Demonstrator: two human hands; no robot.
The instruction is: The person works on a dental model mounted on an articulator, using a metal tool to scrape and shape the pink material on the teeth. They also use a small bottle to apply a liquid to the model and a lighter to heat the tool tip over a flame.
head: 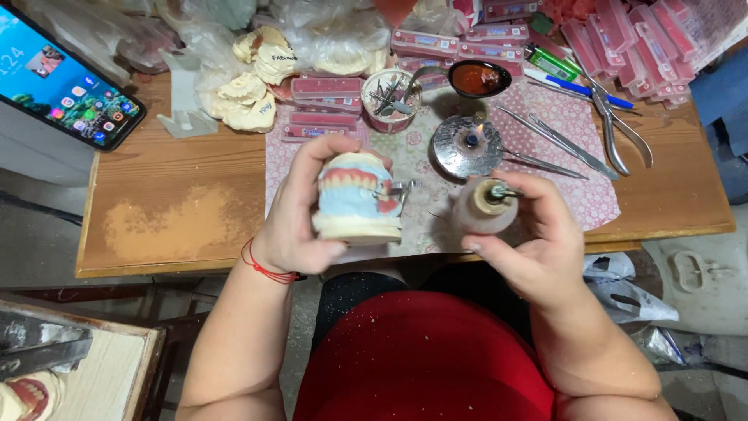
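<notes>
My left hand (292, 222) grips a dental model (354, 195): pale plaster blocks with a pink wax denture and a row of teeth, set on a small metal articulator. It is held upright over the near table edge. My right hand (530, 234) holds a small round bottle (483, 206) with a metal nozzle on its cap, tilted toward the model. The two things are a little apart. A red string bracelet circles my left wrist.
On the wooden table (179, 187) lie a small lit burner (467, 144), a spoon of red wax (477, 78), a cup of tools (391, 97), pliers and tweezers (615, 136), pink tooth-card boxes (623, 39), plaster casts (253, 97) and a phone (66, 78).
</notes>
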